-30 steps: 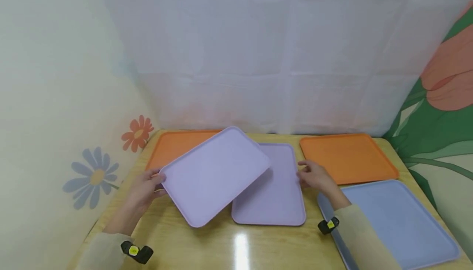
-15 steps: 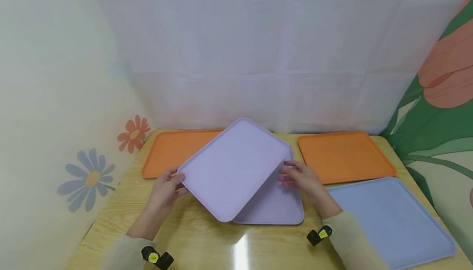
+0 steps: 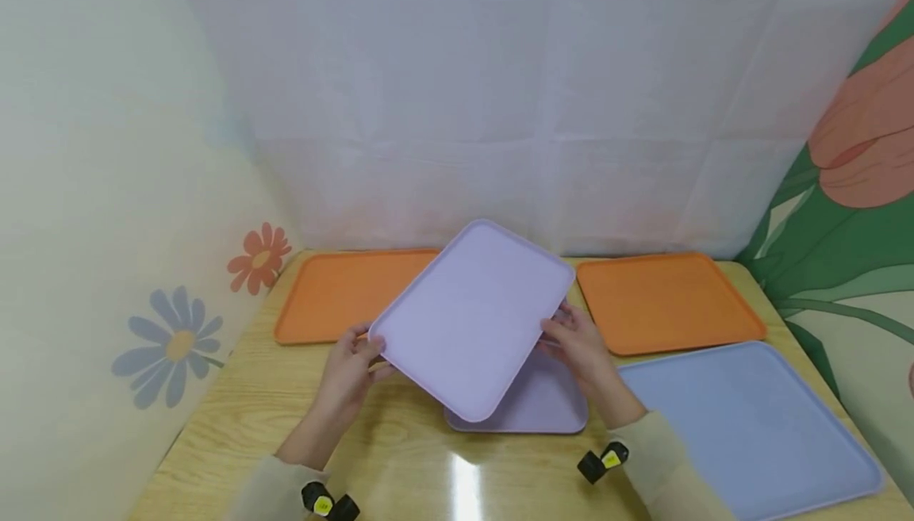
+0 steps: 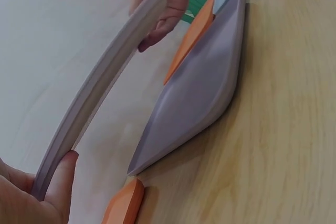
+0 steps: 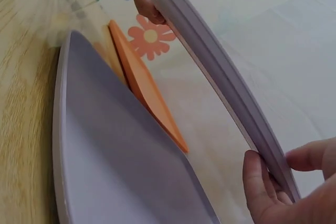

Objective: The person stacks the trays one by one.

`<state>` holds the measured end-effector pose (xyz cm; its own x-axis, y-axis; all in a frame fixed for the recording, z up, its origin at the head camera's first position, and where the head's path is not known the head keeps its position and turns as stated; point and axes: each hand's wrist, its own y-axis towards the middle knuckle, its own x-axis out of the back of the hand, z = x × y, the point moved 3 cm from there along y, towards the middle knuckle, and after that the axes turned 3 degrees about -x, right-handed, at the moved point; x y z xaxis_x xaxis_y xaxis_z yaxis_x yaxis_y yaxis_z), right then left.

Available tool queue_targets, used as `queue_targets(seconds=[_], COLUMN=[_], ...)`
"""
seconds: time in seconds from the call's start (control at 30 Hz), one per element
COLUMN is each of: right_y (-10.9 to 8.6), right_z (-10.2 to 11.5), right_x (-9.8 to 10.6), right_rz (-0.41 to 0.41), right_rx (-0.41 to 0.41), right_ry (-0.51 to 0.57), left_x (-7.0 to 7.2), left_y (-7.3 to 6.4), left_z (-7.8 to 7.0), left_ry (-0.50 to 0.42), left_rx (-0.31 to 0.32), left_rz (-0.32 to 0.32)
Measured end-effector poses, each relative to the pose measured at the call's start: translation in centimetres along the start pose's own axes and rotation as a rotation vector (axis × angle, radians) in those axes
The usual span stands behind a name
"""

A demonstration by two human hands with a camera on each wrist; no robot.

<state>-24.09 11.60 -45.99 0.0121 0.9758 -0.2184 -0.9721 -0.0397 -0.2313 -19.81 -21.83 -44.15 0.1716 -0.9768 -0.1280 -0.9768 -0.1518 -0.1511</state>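
A light purple tray [image 3: 474, 319] is held up in the air, turned at an angle and tilted. My left hand [image 3: 351, 362] pinches its left edge, thumb on one face and fingers on the other, as the left wrist view also shows at the tray's rim [image 4: 100, 93]. At the opposite edge my right hand [image 3: 580, 346] pinches the tray between thumb and fingers; in the right wrist view this hand [image 5: 291, 187] grips the rim. Beneath, a second purple tray [image 3: 543, 406] lies on the table, partly hidden by the raised one.
One orange tray [image 3: 321, 299] lies at the back left of the wooden table [image 3: 236, 434], partly covered by the raised tray. Another orange tray [image 3: 671, 303] lies at the back right. In front of it is a larger blue tray [image 3: 757, 426]. A white cloth [image 3: 428, 109] hangs behind.
The raised purple tray and my left hand have moved right, over the lower purple tray. My right hand has moved left from beside the lower tray and now grips the raised one.
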Motion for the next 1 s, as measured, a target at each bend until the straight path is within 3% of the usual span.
queue_targets(seconds=[0.27,0.47,0.77,1.0], right_y=[0.2,0.3,0.2,-0.1], right_z=[-0.1,0.0,0.9,1.5], right_x=[0.2,1.0,2.5,3.2], right_rz=[-0.048,-0.028,0.063,0.189], right_rx=[0.017,-0.002,-0.053,-0.060], right_ry=[0.072,0.115,0.105,0.070], left_x=[-0.5,-0.7,-0.6,-0.7], left_y=[-0.2,-0.5,0.0,0.8], left_z=[0.5,0.2,0.0,-0.3], left_ry=[-0.015,0.045,0.165,0.239], left_rx=[-0.008,0.006,0.038,0.063], left_rz=[0.034,0.111,0.302,0.383])
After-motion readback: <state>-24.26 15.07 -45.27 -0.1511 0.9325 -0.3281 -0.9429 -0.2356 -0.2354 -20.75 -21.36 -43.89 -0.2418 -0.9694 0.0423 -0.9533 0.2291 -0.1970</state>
